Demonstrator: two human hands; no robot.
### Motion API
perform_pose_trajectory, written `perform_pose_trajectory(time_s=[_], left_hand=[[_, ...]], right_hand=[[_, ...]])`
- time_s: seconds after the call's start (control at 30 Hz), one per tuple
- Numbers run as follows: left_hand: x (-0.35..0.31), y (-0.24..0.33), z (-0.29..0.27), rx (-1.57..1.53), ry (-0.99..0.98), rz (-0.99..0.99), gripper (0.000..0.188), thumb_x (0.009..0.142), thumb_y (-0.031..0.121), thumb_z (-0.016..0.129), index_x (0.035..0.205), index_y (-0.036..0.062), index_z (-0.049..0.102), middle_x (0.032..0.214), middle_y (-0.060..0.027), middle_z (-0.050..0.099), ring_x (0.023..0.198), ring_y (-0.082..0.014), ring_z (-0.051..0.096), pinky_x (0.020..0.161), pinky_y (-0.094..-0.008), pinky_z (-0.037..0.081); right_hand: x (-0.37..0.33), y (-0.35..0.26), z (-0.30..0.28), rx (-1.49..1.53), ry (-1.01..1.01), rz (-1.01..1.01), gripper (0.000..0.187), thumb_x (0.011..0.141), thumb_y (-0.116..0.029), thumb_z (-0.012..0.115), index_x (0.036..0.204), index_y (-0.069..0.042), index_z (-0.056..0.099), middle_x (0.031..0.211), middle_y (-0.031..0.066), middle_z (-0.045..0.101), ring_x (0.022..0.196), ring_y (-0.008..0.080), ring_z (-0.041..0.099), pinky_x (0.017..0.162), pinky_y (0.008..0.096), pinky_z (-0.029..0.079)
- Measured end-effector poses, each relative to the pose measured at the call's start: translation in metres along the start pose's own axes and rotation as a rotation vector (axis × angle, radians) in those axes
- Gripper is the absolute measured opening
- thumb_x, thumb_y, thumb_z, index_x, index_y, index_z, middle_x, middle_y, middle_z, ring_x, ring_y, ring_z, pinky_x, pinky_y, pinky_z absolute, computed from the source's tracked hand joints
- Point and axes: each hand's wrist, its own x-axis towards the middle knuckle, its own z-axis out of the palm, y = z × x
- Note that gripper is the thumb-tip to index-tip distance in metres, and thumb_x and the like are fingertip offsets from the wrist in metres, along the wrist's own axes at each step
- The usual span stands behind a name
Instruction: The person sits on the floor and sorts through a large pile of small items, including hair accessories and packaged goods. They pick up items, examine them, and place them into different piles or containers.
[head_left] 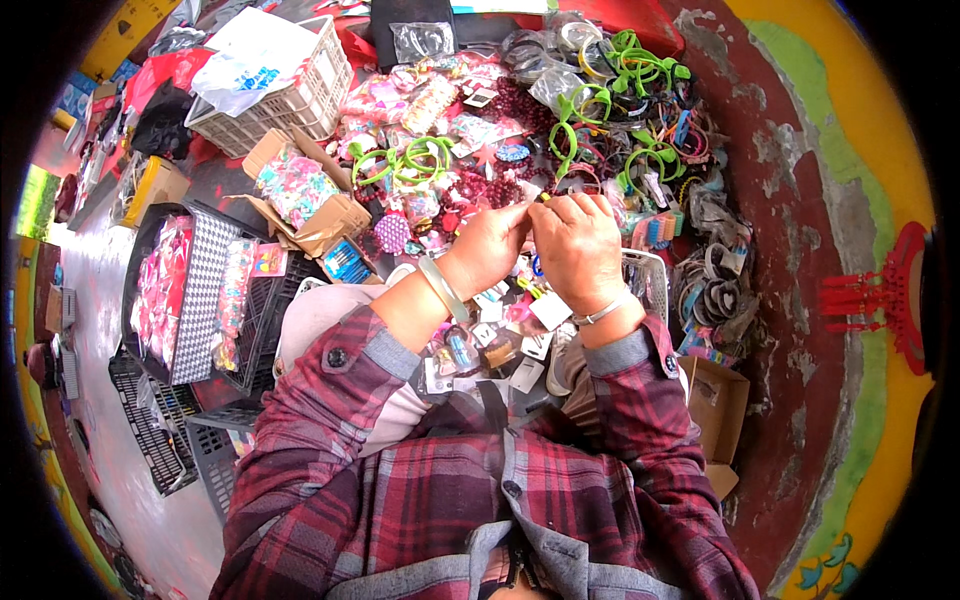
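At eight o'clock, near the left rim, a black slatted crate (140,400) sits on the floor. At nine stands a black basket (203,290) with a checked side panel, pink packets inside it. At half past ten, a pale slatted crate (322,85) carries white plastic wrapping, and at ten, closer in, an open cardboard box (335,222) holds small colourful packets. Toward eleven, green headbands (415,160) lie on a heap of trinkets.

The left hand (490,240), at twelve, reaches up with its fingers drawn together; a pale bangle (443,287) circles its wrist. At one o'clock its fingertips meet those of the right hand (578,245), where a small yellowish piece (544,197) shows; I cannot tell what it is or which hand pinches it. The right hand, at two, has curled fingers and a silvery bracelet (603,308). Beyond, at twelve, dark red beads (515,100) lie heaped, with more headbands (638,62) at one.

A white basket (657,280) stands at three, dark rings (712,300) just beyond it, and an open brown carton (725,400) at four.
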Motion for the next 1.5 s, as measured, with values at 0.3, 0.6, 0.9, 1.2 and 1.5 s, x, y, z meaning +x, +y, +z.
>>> perform_pose_trajectory(time_s=[0.3, 0.6, 0.9, 1.2, 1.5], left_hand=[[-0.002, 0.022, -0.002, 0.053, -0.077, -0.037, 0.016, 0.091, 0.004, 0.042, 0.099, -0.0012, 0.055, 0.087, -0.0029, 0.057, 0.080, -0.0078, 0.052, 0.072, -0.0249, 0.046], [0.000, 0.026, -0.004, -0.290, -0.020, -0.083, 0.023, 0.091, 0.008, 0.041, 0.108, -0.0020, 0.054, 0.094, -0.0105, 0.061, 0.086, -0.0144, 0.060, 0.077, -0.0274, 0.049], [0.002, 0.044, -0.036, -0.948, 0.058, -0.394, 0.027, 0.091, 0.013, 0.042, 0.110, -0.0055, 0.049, 0.105, -0.0174, 0.057, 0.092, -0.0248, 0.059, 0.084, -0.0360, 0.049], [0.004, 0.044, -0.053, -1.004, 0.128, -0.334, 0.028, 0.090, 0.013, 0.044, 0.110, -0.0061, 0.047, 0.100, -0.0166, 0.058, 0.092, -0.0257, 0.059, 0.083, -0.0367, 0.049], [0.003, 0.045, -0.043, -0.995, 0.009, -0.369, 0.028, 0.092, 0.014, 0.042, 0.110, -0.0054, 0.049, 0.101, -0.0143, 0.059, 0.088, -0.0250, 0.060, 0.080, -0.0361, 0.051]], right_hand=[[0.002, 0.004, 0.002, 0.019, 0.056, 0.003, 0.009, 0.066, -0.009, 0.059, 0.069, -0.010, 0.050, 0.067, 0.0051, 0.047, 0.066, 0.0241, 0.050, 0.064, 0.0358, 0.040], [0.003, 0.018, 0.002, 0.322, 0.334, 0.308, 0.007, 0.067, -0.004, 0.059, 0.067, -0.007, 0.053, 0.065, 0.0068, 0.054, 0.062, 0.0232, 0.054, 0.058, 0.0321, 0.043], [-0.023, 0.099, -0.022, 1.327, 0.843, 0.872, 0.004, 0.079, -0.005, 0.060, 0.082, -0.003, 0.061, 0.069, -0.0007, 0.057, 0.062, 0.0072, 0.051, 0.057, 0.0190, 0.039], [-0.026, 0.095, -0.041, 0.068, 0.030, 0.989, 0.014, 0.076, -0.012, 0.060, 0.090, -0.011, 0.064, 0.073, 0.0116, 0.062, 0.065, 0.0251, 0.061, 0.061, 0.0346, 0.047], [-0.025, 0.082, -0.019, 1.038, 0.077, 0.850, 0.017, 0.080, -0.006, 0.059, 0.096, -0.002, 0.063, 0.083, 0.0050, 0.063, 0.067, 0.0054, 0.055, 0.056, 0.0189, 0.042]])
